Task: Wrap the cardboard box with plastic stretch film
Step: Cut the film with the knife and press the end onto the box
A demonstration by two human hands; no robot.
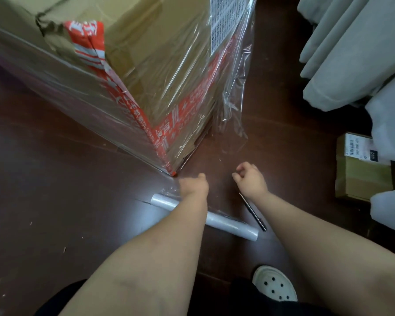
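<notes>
The film roll [234,227] lay on the floor [55,201] beneath the left forearm, presumably parked to free both hands: the left hand [193,185], grip hidden, met the near bottom corner of the half-wrapped cardboard box [146,65], the right hand [249,177] beside it loosely curled, empty.

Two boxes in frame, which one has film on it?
The big red-taped box at centre, film across its sides. The small labelled box at right is bare.
</notes>
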